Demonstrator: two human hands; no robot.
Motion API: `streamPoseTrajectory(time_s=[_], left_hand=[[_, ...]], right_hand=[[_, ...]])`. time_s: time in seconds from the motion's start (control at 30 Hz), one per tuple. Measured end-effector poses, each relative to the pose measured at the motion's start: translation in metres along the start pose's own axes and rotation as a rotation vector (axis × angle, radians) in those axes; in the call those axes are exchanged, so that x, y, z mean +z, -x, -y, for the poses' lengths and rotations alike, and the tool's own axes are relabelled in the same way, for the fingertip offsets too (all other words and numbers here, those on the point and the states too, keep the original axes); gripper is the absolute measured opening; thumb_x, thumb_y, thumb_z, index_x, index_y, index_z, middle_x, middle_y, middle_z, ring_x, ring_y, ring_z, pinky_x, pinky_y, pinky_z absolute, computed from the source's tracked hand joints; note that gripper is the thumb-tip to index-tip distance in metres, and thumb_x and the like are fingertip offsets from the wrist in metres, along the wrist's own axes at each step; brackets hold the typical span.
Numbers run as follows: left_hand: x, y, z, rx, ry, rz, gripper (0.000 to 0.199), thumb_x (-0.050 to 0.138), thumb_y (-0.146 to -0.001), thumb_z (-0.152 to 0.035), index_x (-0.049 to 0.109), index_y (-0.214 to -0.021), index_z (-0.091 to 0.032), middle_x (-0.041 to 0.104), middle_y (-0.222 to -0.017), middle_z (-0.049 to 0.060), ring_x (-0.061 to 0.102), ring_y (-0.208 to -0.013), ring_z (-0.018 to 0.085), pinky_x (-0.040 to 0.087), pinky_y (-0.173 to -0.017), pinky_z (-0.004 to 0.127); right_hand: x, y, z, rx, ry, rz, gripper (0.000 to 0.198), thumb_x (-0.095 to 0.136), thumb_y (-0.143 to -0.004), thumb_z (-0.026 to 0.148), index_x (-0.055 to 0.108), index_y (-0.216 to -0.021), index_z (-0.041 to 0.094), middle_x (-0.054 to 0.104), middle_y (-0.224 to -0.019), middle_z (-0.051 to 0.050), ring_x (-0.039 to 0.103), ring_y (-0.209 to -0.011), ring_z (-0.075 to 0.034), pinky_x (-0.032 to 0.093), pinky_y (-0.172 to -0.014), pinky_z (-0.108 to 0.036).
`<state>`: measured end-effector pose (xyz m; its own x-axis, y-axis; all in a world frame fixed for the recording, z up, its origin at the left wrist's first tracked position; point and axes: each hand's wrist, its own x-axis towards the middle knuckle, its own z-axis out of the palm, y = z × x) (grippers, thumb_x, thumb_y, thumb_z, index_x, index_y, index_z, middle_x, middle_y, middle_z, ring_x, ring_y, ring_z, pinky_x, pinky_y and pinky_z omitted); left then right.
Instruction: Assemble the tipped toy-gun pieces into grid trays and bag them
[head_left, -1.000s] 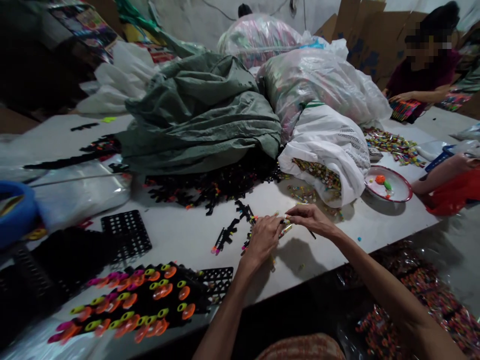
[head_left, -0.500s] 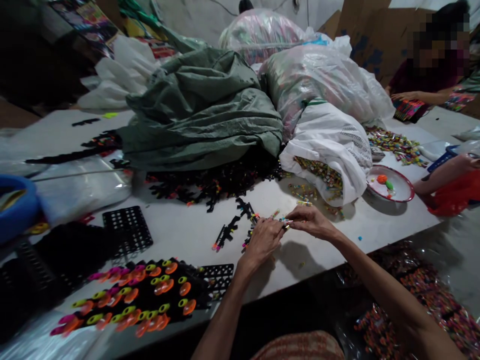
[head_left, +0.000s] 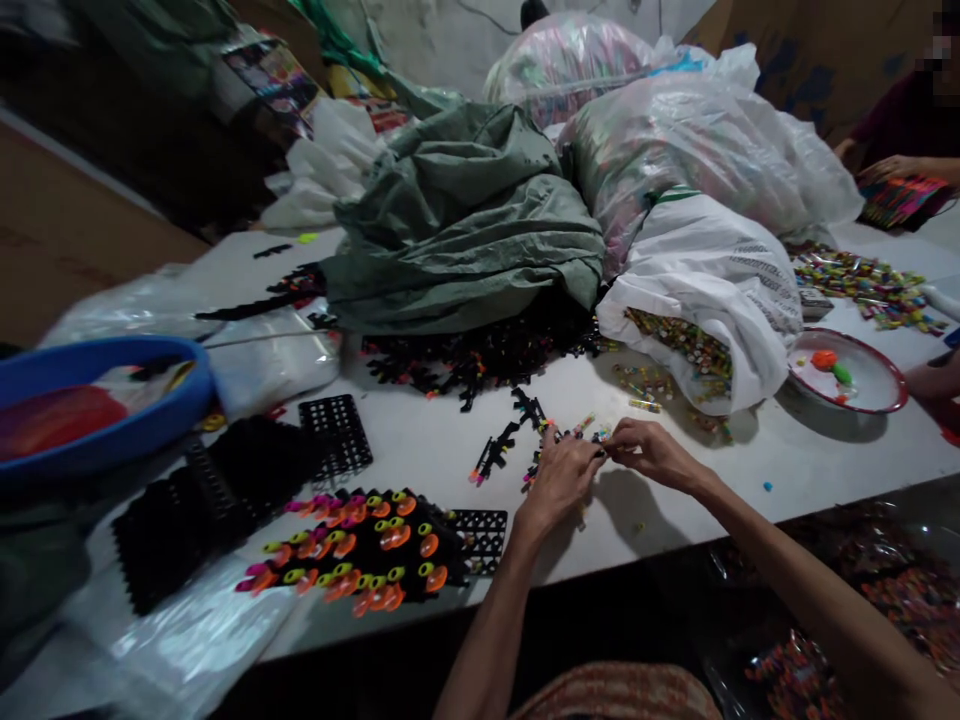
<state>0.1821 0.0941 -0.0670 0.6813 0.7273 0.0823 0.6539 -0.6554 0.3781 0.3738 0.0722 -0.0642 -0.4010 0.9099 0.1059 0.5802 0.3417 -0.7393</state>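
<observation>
My left hand (head_left: 564, 470) is closed low over the white tabletop, fingers curled round a small piece mostly hidden by them. Close against it, my right hand (head_left: 654, 455) pinches at the same spot with thumb and fingertips. What lies between them is too small to make out. A black toy gun (head_left: 493, 453) with a pink tip lies left of my left hand, and another toy gun (head_left: 529, 408) lies just beyond it. Behind my right hand rests a small clear tube with colourful filling (head_left: 645, 405).
A white sack (head_left: 720, 290) spills small colourful tubes. Black toy guns (head_left: 480, 360) pile under a grey-green cloth (head_left: 465, 220). Black racks with orange and yellow pieces (head_left: 352, 550), a blue basin (head_left: 172, 400) and a red-rimmed dish (head_left: 847, 370) stand around. Another person's hand (head_left: 896, 168) shows far right.
The view has swung left, so everything sits further right and more of the blue basin shows. My hands stay together over the same spot, fingers only slightly shifted.
</observation>
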Motion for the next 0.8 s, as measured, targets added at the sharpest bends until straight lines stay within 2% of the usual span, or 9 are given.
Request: streamPoseTrajectory(time_s=[0.07,0.13,0.17,0.27,0.37,0.5,0.57,0.73,0.8], left_hand=[[-0.001,0.002,0.013,-0.169,-0.084,-0.166,0.027,0.041,-0.093,-0.031,0.057,-0.114,-0.024,0.064,-0.112,0.007,0.052,-0.108,0.024,0.023,-0.101,0.051],[0.000,0.006,0.034,-0.416,-0.195,-0.296,0.032,0.037,-0.092,-0.024,0.054,-0.119,-0.020,0.058,-0.119,0.013,0.048,-0.112,0.028,0.030,-0.095,0.052],[0.003,0.010,0.045,-0.539,-0.242,-0.317,0.033,0.036,-0.090,-0.020,0.055,-0.116,-0.017,0.058,-0.117,0.014,0.049,-0.109,0.029,0.035,-0.090,0.050],[0.012,0.019,0.071,-0.708,-0.335,-0.278,0.028,0.039,-0.083,-0.018,0.058,-0.105,-0.017,0.058,-0.104,0.015,0.050,-0.099,0.031,0.041,-0.077,0.044],[0.018,0.019,0.081,-0.756,-0.341,-0.282,0.021,0.044,-0.078,-0.018,0.059,-0.093,-0.017,0.057,-0.095,0.014,0.050,-0.095,0.031,0.041,-0.075,0.043],[0.018,0.009,0.079,-0.814,-0.260,-0.318,0.018,0.049,-0.073,-0.020,0.061,-0.086,-0.017,0.057,-0.090,0.015,0.050,-0.095,0.033,0.042,-0.074,0.044],[0.020,0.006,0.077,-0.814,-0.238,-0.375,0.018,0.048,-0.073,-0.019,0.061,-0.086,-0.017,0.058,-0.091,0.014,0.050,-0.097,0.033,0.043,-0.074,0.042],[0.023,0.016,0.067,-0.628,-0.209,-0.468,0.025,0.041,-0.082,-0.017,0.060,-0.097,-0.018,0.062,-0.095,0.010,0.051,-0.096,0.027,0.042,-0.083,0.039],[0.022,0.020,0.054,-0.540,-0.180,-0.522,0.027,0.038,-0.086,-0.017,0.060,-0.103,-0.019,0.064,-0.097,0.009,0.052,-0.098,0.025,0.041,-0.087,0.039]], right_hand=[[0.002,-0.005,-0.015,0.053,0.095,-0.090,0.028,0.057,-0.085,0.024,0.064,-0.112,0.019,0.061,-0.104,-0.009,0.058,-0.091,-0.019,0.043,-0.076,-0.027],[-0.006,-0.008,-0.030,0.177,0.250,-0.165,0.042,0.059,-0.083,0.024,0.055,-0.125,0.019,0.056,-0.117,-0.011,0.055,-0.103,-0.022,0.043,-0.082,-0.030],[-0.012,-0.008,-0.038,0.261,0.328,-0.179,0.043,0.058,-0.083,0.023,0.054,-0.125,0.019,0.055,-0.119,-0.011,0.054,-0.105,-0.022,0.042,-0.083,-0.030],[-0.035,-0.007,-0.055,0.485,0.510,-0.139,0.031,0.054,-0.083,0.018,0.061,-0.113,0.018,0.059,-0.114,-0.011,0.056,-0.100,-0.022,0.041,-0.080,-0.028],[-0.043,-0.011,-0.062,0.536,0.584,-0.052,0.022,0.050,-0.084,0.016,0.065,-0.099,0.018,0.062,-0.108,-0.010,0.057,-0.097,-0.022,0.041,-0.075,-0.026],[-0.027,-0.030,-0.063,0.495,0.579,-0.031,0.022,0.045,-0.084,0.010,0.064,-0.095,0.015,0.062,-0.111,-0.012,0.056,-0.096,-0.021,0.040,-0.077,-0.027],[-0.019,-0.040,-0.063,0.466,0.554,-0.032,0.023,0.046,-0.083,0.007,0.063,-0.096,0.014,0.061,-0.113,-0.012,0.056,-0.097,-0.021,0.039,-0.078,-0.026],[-0.019,-0.044,-0.057,0.454,0.481,-0.105,0.028,0.045,-0.079,0.008,0.059,-0.102,0.011,0.063,-0.104,-0.015,0.058,-0.089,-0.021,0.042,-0.074,-0.029],[-0.021,-0.039,-0.047,0.466,0.297,-0.205,0.031,0.045,-0.079,0.013,0.056,-0.108,0.010,0.065,-0.092,-0.011,0.059,-0.078,-0.018,0.044,-0.068,-0.028]])
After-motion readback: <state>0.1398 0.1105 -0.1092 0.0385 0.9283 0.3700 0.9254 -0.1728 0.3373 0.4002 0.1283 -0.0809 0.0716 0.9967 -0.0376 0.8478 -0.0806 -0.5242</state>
